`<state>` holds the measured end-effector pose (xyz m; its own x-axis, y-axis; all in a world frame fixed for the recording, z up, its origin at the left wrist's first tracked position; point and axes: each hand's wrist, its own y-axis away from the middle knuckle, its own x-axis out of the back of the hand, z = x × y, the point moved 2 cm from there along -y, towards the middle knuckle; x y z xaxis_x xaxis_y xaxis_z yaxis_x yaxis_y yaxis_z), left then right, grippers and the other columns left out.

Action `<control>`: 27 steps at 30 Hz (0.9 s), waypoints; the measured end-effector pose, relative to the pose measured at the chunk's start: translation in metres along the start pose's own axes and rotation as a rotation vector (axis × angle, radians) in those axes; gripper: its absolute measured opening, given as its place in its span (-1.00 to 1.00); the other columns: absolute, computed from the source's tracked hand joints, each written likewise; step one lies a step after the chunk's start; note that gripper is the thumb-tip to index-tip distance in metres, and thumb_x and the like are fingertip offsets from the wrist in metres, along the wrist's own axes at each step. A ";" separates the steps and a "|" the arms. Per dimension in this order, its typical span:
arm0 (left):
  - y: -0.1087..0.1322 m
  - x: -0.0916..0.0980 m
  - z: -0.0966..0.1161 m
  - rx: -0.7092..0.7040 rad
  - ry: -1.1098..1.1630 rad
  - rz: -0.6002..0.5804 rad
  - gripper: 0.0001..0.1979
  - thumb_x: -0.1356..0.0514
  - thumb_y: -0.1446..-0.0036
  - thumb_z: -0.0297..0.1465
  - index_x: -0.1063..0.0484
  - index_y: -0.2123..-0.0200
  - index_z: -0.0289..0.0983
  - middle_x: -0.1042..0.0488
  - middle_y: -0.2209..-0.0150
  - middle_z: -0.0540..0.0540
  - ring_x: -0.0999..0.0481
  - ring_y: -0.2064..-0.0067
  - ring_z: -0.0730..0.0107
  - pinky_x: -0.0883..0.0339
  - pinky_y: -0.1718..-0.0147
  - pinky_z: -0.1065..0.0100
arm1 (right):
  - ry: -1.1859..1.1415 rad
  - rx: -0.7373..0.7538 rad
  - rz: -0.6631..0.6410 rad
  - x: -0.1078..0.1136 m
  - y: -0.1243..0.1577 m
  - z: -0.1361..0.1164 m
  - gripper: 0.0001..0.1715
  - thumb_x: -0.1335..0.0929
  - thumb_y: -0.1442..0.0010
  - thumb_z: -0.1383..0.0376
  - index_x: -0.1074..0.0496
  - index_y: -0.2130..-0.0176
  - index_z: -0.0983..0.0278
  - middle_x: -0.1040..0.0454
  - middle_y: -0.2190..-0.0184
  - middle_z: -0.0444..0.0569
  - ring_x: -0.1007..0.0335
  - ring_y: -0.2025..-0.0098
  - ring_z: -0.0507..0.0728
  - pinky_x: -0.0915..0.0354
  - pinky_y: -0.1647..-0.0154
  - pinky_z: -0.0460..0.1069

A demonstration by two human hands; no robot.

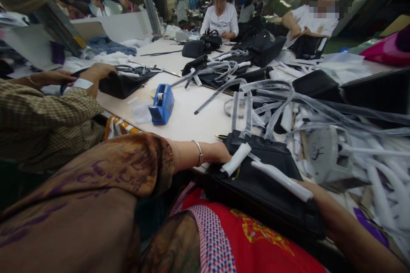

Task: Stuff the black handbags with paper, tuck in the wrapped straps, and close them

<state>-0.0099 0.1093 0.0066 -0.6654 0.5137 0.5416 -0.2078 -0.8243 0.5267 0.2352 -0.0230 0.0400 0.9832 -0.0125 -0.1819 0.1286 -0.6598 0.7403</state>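
Observation:
A black handbag (265, 153) rests tilted at the table's near edge, against my lap. White foam-wrapped strips (282, 180) and a short white roll (237, 160) lie across it. My left hand (221, 152), with a bangle at the wrist, is closed at the bag's left edge, its fingertips hidden by the bag and roll. On the other side, my right hand (303, 185) reaches behind the bag's right edge and touches it; its fingers are hidden. A gold-coloured zipper end (220, 137) sticks out near my left hand.
A blue tape dispenser (162, 104) stands on the pale table (185, 115). Plastic-wrapped straps (250, 94), a grey metal-looking object (329, 155) and white foam pieces crowd the right. At left, a co-worker's hands (102, 70) handle another black bag (123, 82). Other people sit across.

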 end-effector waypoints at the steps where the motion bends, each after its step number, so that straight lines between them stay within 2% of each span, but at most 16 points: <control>1: 0.001 0.000 0.002 0.025 -0.044 -0.039 -0.75 -0.40 0.23 -0.33 -0.41 0.69 -0.33 -0.36 0.72 -0.15 -0.50 0.44 0.08 -0.34 0.40 0.23 | 0.001 -0.002 -0.008 0.000 0.000 0.000 -0.56 -0.45 0.10 0.24 -0.61 0.14 0.15 -0.65 0.26 0.02 -0.60 0.20 0.40 -0.53 0.16 0.18; 4: 0.003 0.005 0.009 0.083 -0.150 -0.148 -0.79 -0.35 0.15 -0.38 -0.42 0.68 -0.32 -0.34 0.74 -0.10 -0.47 0.50 0.18 -0.34 0.43 0.26 | -0.019 -0.027 -0.018 -0.005 0.006 -0.002 -0.56 -0.45 0.12 0.27 -0.62 0.15 0.14 -0.65 0.32 0.03 -0.61 0.28 0.40 -0.56 0.27 0.16; 6: 0.005 0.011 0.015 0.085 -0.184 -0.183 -0.79 -0.32 0.10 -0.38 -0.43 0.67 -0.33 -0.34 0.74 -0.10 -0.46 0.51 0.21 -0.33 0.43 0.28 | -0.051 -0.051 0.020 -0.006 0.011 -0.002 -0.59 -0.44 0.14 0.27 -0.62 0.20 0.15 -0.65 0.38 0.03 -0.61 0.30 0.39 -0.56 0.28 0.16; 10: 0.010 0.028 0.028 0.034 -0.187 -0.203 -0.73 -0.33 0.07 -0.33 -0.41 0.68 -0.33 -0.35 0.73 -0.10 -0.41 0.53 0.28 -0.28 0.46 0.31 | 0.044 -0.036 0.153 0.011 0.011 0.004 -0.78 -0.43 0.17 0.20 -0.59 0.39 0.10 -0.64 0.34 0.06 -0.58 0.17 0.43 -0.54 0.17 0.20; 11: 0.013 0.032 0.030 0.011 -0.151 -0.203 -0.70 -0.31 0.03 -0.29 -0.40 0.68 -0.32 -0.37 0.71 -0.09 -0.38 0.55 0.33 -0.25 0.49 0.33 | 0.134 0.026 0.203 0.020 0.008 0.005 -0.82 -0.43 0.17 0.16 -0.57 0.43 0.07 -0.64 0.29 0.07 -0.55 0.09 0.45 -0.51 0.11 0.21; 13: 0.018 0.039 0.030 -0.054 -0.061 -0.182 -0.65 -0.26 -0.05 -0.25 -0.37 0.67 -0.30 -0.37 0.68 -0.05 -0.29 0.60 0.43 -0.17 0.54 0.36 | 0.377 0.207 0.391 0.040 0.004 0.002 -0.80 -0.43 0.15 0.06 -0.55 0.42 0.03 -0.61 0.17 0.08 -0.47 -0.03 0.47 -0.43 -0.02 0.26; 15: 0.023 0.042 0.026 -0.118 -0.003 -0.131 -0.63 -0.23 -0.07 -0.29 -0.31 0.71 -0.29 -0.32 0.70 -0.01 -0.22 0.63 0.47 -0.11 0.56 0.37 | 0.662 0.393 0.613 0.052 0.005 -0.009 -0.64 -0.39 0.05 -0.03 -0.54 0.25 0.01 -0.57 0.08 0.11 -0.43 -0.07 0.49 -0.34 -0.11 0.32; 17: 0.025 0.042 0.020 -0.156 0.004 -0.081 -0.62 -0.24 -0.04 -0.36 -0.26 0.75 -0.28 -0.25 0.74 0.02 -0.23 0.60 0.47 -0.11 0.53 0.38 | 0.938 0.611 0.739 0.047 0.009 -0.031 -0.52 -0.32 -0.09 -0.05 -0.47 0.03 0.04 -0.51 0.01 0.16 -0.44 -0.03 0.47 -0.30 -0.12 0.35; 18: 0.025 0.040 0.017 -0.166 0.007 -0.065 -0.62 -0.24 -0.03 -0.38 -0.25 0.76 -0.27 -0.21 0.75 0.03 -0.24 0.58 0.46 -0.12 0.51 0.38 | 1.061 0.760 0.731 0.037 0.011 -0.046 -0.50 -0.30 -0.15 -0.02 -0.43 -0.04 0.07 -0.48 -0.02 0.18 -0.45 -0.01 0.44 -0.29 -0.12 0.34; 19: 0.024 0.039 0.015 -0.173 0.016 -0.058 -0.63 -0.24 -0.03 -0.38 -0.26 0.76 -0.27 -0.19 0.74 0.04 -0.26 0.56 0.45 -0.13 0.50 0.39 | 1.169 0.938 0.675 0.022 0.012 -0.061 -0.51 -0.28 -0.20 0.03 -0.41 -0.08 0.11 -0.45 -0.06 0.18 -0.45 -0.02 0.40 -0.29 -0.14 0.30; 20: 0.023 0.037 0.013 -0.185 0.028 -0.054 -0.64 -0.24 -0.03 -0.37 -0.27 0.75 -0.27 -0.18 0.74 0.05 -0.27 0.54 0.44 -0.13 0.49 0.39 | 1.259 1.112 0.562 0.003 0.010 -0.076 -0.53 -0.29 -0.22 0.08 -0.41 -0.08 0.14 -0.44 -0.07 0.17 -0.41 -0.07 0.37 -0.26 -0.17 0.27; 21: 0.021 0.035 0.012 -0.202 0.048 -0.050 -0.65 -0.23 -0.03 -0.35 -0.28 0.73 -0.27 -0.17 0.73 0.06 -0.27 0.53 0.44 -0.13 0.49 0.39 | 1.330 1.239 0.425 -0.017 0.005 -0.089 -0.55 -0.32 -0.22 0.12 -0.41 -0.09 0.14 -0.44 -0.07 0.14 -0.38 -0.11 0.34 -0.24 -0.21 0.25; 22: 0.020 0.033 0.010 -0.222 0.079 -0.052 -0.66 -0.22 -0.04 -0.33 -0.29 0.72 -0.27 -0.18 0.72 0.06 -0.27 0.53 0.44 -0.12 0.49 0.39 | 1.415 1.288 0.249 -0.037 -0.004 -0.100 -0.53 -0.34 -0.22 0.19 -0.40 -0.12 0.14 -0.43 -0.10 0.11 -0.33 -0.16 0.31 -0.21 -0.23 0.22; 23: 0.019 0.031 0.008 -0.242 0.124 -0.059 -0.67 -0.21 -0.04 -0.32 -0.31 0.71 -0.27 -0.19 0.70 0.06 -0.27 0.53 0.44 -0.12 0.50 0.39 | 1.497 1.290 0.050 -0.056 -0.016 -0.109 -0.50 -0.33 -0.23 0.26 -0.37 -0.16 0.13 -0.41 -0.14 0.07 -0.28 -0.21 0.28 -0.18 -0.26 0.22; 25: 0.016 0.027 0.000 -0.266 0.246 -0.085 -0.73 -0.19 -0.04 -0.33 -0.36 0.66 -0.28 -0.26 0.67 0.06 -0.28 0.54 0.45 -0.12 0.52 0.39 | 1.594 1.229 -0.269 -0.088 -0.045 -0.120 -0.38 -0.31 -0.18 0.40 -0.34 -0.21 0.13 -0.41 -0.17 0.04 -0.21 -0.27 0.28 -0.12 -0.29 0.23; 27: 0.013 0.022 -0.011 -0.245 0.373 -0.124 -0.81 -0.19 0.00 -0.38 -0.41 0.61 -0.31 -0.32 0.65 0.04 -0.30 0.54 0.45 -0.14 0.53 0.39 | 1.642 1.124 -0.447 -0.107 -0.074 -0.124 -0.31 -0.32 -0.10 0.47 -0.37 -0.21 0.13 -0.45 -0.12 0.04 -0.26 -0.24 0.29 -0.17 -0.25 0.22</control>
<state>-0.0349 0.1068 0.0184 -0.8278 0.5287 0.1877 -0.4360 -0.8168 0.3778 0.1367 0.1207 0.0850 0.1625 0.3754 0.9125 0.8580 -0.5104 0.0572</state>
